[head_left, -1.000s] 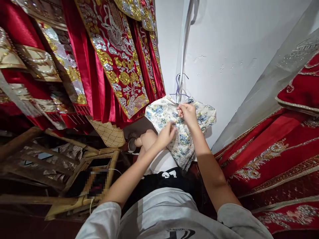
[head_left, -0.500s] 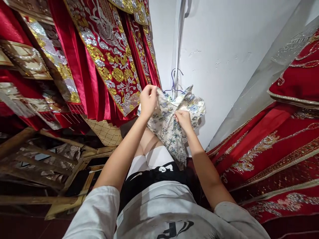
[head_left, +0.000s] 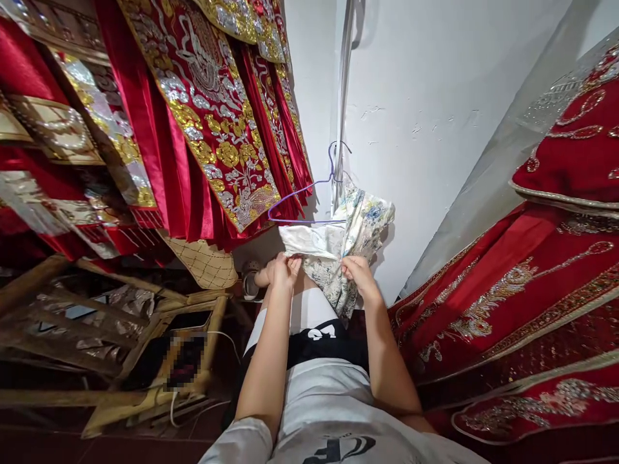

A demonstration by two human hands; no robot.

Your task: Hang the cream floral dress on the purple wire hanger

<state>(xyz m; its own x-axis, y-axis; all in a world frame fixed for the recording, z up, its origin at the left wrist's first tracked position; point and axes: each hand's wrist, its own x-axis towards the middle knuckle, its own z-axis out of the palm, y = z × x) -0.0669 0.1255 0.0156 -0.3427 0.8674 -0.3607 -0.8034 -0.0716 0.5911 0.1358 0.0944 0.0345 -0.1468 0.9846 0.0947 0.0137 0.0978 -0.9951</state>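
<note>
Hanger (head_left: 309, 222) half bare, so I'd call you roughly midway through with that floral top (head_left: 372, 216). It sat near the middle of the frame, in front of the white pole (head_left: 341, 96), with the hanger's purple wire loop showing on the frame's left and the other end hidden under the cloth. One shoulder was clear of the wire, its pale inside folded over just below the bar; the one toward the frame's right was still on, so to my eye that half was what you had left.

Your right hand (head_left: 355, 274) had thumb and fingers pinching the front edge of the top. Your left hand (head_left: 284, 274) was curled at the edge of the pale fold, and it looked like a pinch too, cloth pretty taut between the two. Couldn't tell if any buttons were undone, or what the hook was hung on. Red embroidered garments (head_left: 227, 154) filled the upper left, nicely apart from your work.
</note>
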